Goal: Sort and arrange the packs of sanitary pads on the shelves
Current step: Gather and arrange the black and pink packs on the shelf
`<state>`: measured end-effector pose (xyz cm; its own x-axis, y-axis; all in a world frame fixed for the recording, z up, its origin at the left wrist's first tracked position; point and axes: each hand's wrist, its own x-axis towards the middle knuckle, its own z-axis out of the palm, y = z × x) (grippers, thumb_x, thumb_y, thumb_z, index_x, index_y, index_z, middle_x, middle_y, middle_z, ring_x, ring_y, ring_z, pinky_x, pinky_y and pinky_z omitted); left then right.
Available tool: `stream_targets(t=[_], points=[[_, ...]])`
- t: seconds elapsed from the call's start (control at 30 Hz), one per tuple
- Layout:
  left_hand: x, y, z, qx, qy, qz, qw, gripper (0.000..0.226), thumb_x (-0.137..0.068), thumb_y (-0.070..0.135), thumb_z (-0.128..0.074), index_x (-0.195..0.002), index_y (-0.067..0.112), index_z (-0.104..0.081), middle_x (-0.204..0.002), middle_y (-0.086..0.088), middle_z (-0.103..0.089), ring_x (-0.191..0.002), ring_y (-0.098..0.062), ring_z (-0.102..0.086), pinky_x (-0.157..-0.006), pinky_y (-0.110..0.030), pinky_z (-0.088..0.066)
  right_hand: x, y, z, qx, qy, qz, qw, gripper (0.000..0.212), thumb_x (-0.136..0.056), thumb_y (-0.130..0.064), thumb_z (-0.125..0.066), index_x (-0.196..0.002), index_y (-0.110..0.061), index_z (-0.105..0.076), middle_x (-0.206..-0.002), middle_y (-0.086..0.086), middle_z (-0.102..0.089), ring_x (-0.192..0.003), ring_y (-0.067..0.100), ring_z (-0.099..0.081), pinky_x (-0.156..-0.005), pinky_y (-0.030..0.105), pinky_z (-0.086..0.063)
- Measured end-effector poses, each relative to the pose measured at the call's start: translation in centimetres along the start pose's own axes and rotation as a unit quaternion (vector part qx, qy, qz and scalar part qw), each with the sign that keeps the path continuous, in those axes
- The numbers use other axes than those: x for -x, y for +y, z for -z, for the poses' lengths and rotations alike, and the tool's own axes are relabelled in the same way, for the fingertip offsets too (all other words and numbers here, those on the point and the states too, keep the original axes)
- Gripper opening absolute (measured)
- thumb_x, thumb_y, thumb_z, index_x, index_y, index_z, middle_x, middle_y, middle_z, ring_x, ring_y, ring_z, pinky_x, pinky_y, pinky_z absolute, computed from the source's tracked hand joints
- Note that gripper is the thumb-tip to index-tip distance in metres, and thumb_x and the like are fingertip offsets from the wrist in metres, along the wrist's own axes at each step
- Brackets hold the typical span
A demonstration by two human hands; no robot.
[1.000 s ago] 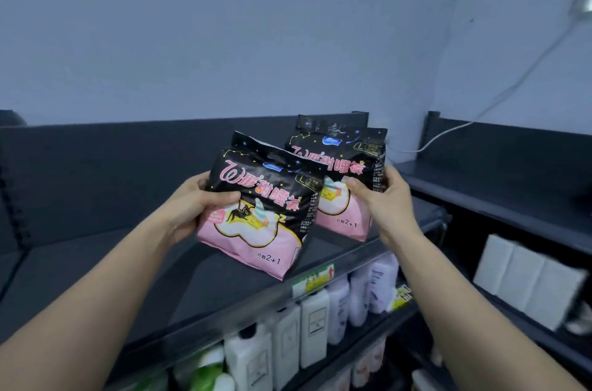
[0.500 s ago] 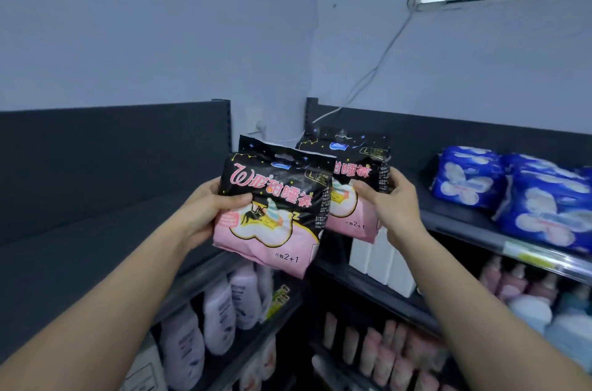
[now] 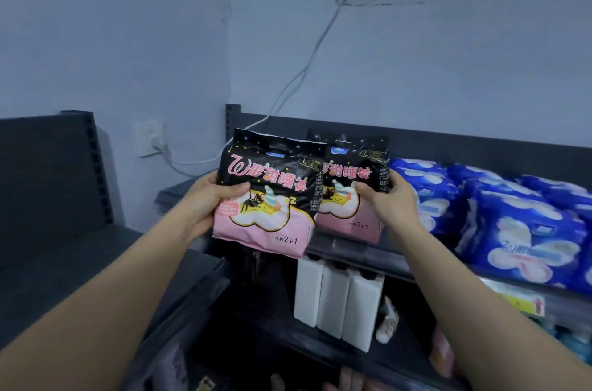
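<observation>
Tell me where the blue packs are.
In the head view, the blue packs lie on the top shelf at the right, just beyond the right hand and the black-and-pink pack it holds.

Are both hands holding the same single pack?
No, the left hand grips one black-and-pink pack and the right hand grips a second pack.

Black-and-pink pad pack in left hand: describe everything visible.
The glossy plastic black-and-pink pad pack is puffy: starry black top with pink lettering, pink bottom with a cloud cartoon and "2+1". It is upright in mid-air, front to camera. The left hand grips its left edge, thumb across the front. Its right edge overlaps the matching pack held by the right hand.
</observation>
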<state>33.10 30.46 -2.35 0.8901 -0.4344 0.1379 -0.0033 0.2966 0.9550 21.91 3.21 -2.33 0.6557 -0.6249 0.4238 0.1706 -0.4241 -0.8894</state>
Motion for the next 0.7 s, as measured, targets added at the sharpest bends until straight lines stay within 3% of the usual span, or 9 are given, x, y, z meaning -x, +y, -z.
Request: stream_targets(t=[0.1,0.17,0.27,0.37,0.5,0.6,0.7], points=[[-5.5,-0.3,0.2,0.002,0.007,0.001,1.0,0.048,-0.062,-0.002,-0.072,-0.108,0.007,-0.062,-0.093,-0.015,-0.074,-0.075,-0.024,-0.073,-0.063,-0.034,-0.061,-3.5,1.2,-0.8,0.023,0.032,-0.01,0.999,0.027,-0.08,-0.018,-0.078,-0.102,-0.02,-0.062,-0.099,0.0,-0.068,-0.091,0.019,-0.062,-0.08,0.03,-0.047],[-8.8,-0.7,0.1,-0.001,0.012,-0.005,1.0,0.038,-0.071,-0.007,-0.069,-0.105,0.007,-0.062,-0.089,-0.013,-0.074,-0.071,-0.022,-0.073,-0.06,-0.032,-0.06,-5.6,2.3,-1.5,0.038,0.05,-0.017,0.998,0.027,-0.08,-0.019,-0.077,-0.104,-0.018,-0.064,-0.102,0.002,-0.07,-0.095,0.022,-0.064,-0.087,0.037,-0.051],[-13.1,-1.9,0.1,-0.008,0.025,-0.01,1.0,0.035,-0.074,-0.01,-0.068,-0.103,0.01,-0.064,-0.093,-0.015,-0.074,-0.076,-0.024,-0.073,-0.067,-0.036,-0.06,-8.3,3.9,-2.6,0.05,0.061,-0.042,0.996,0.027,-0.083,-0.016,-0.074,-0.108,-0.017,-0.064,-0.107,0.003,-0.069,-0.102,0.024,-0.063,-0.093,0.041,-0.05],[-16.9,-3.2,0.0,-0.019,0.046,-0.017,0.999,0.037,-0.075,-0.011,-0.067,-0.106,0.008,-0.064,-0.096,-0.017,-0.072,-0.073,-0.024,-0.073,-0.062,-0.034,-0.06,-10.8,5.5,-3.6,0.066,0.081,-0.054,0.993,0.025,-0.084,-0.017,-0.072,-0.107,-0.018,-0.063,-0.109,0.004,-0.069,-0.104,0.025,-0.062,-0.092,0.035,-0.048],[-21.2,-4.8,-0.2,-0.024,0.09,-0.01,0.996,0.033,-0.077,-0.008,-0.07,-0.104,0.009,-0.063,-0.084,-0.012,-0.074,-0.072,-0.024,-0.073,-0.056,-0.032,-0.057,-13.8,7.6,-5.0,0.072,0.084,-0.07,0.991,0.022,-0.087,-0.016,-0.069,-0.108,-0.017,-0.061,-0.107,0.002,-0.067,-0.103,0.023,-0.061,-0.086,0.029,-0.045],[-24.1,-5.9,0.2,-0.034,0.115,-0.005,0.993,0.039,-0.075,-0.005,-0.074,-0.108,0.011,-0.062,-0.097,-0.014,-0.073,-0.083,-0.027,-0.072,-0.069,-0.038,-0.057,-15.7,8.9,-6.1,0.062,0.078,-0.086,0.991,0.018,-0.088,-0.015,-0.066,-0.104,-0.021,-0.059,-0.101,-0.005,-0.064,-0.103,0.019,-0.061,-0.09,0.032,-0.048],[-26.5,-6.8,0.3,-0.055,0.122,-0.01,0.991,0.037,-0.072,-0.007,-0.075,-0.101,0.013,-0.064,-0.104,-0.014,-0.072,-0.097,-0.032,-0.069,-0.09,-0.048,-0.054,-17.8,10.1,-7.0,0.061,0.086,-0.1,0.989,0.017,-0.089,-0.015,-0.064,-0.105,-0.02,-0.059,-0.101,-0.004,-0.065,-0.101,0.019,-0.06,-0.087,0.032,-0.048]])
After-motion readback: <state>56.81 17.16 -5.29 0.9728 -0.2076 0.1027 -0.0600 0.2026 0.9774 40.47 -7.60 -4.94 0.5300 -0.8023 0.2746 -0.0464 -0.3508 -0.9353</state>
